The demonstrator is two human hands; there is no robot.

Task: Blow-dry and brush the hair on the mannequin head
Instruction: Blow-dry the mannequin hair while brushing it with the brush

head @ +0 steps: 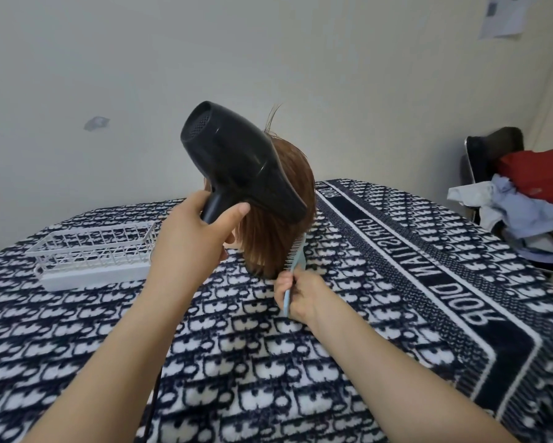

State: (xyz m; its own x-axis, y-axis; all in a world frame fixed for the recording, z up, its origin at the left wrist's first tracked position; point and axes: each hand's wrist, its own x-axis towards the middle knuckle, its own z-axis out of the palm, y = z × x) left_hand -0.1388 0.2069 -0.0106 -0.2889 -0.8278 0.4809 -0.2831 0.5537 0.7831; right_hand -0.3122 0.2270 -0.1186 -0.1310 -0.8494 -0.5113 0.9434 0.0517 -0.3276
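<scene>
- The left hand is raised at mid-frame, forearm extended forward, fingers wrapped closed around the handle of the black hair dryer; the thumb lies along the handle's right side.
- The hair dryer is tilted, nozzle pointing down and to the right against the hair, rear intake grille facing up and to the left. Its black cord hangs below the left forearm.
- The right hand is lower, fingers closed on the handle of the light blue comb. The comb points up and away, teeth set into the lower right edge of the hair.
- The mannequin head stands upright at the centre of the desk, on the patterned navy-and-white cloth, its brown hair hanging straight.
- The white wire basket sits on the cloth, to the left of the head; no contents are visible.
- A pile of clothes lies on a chair at the right edge.
</scene>
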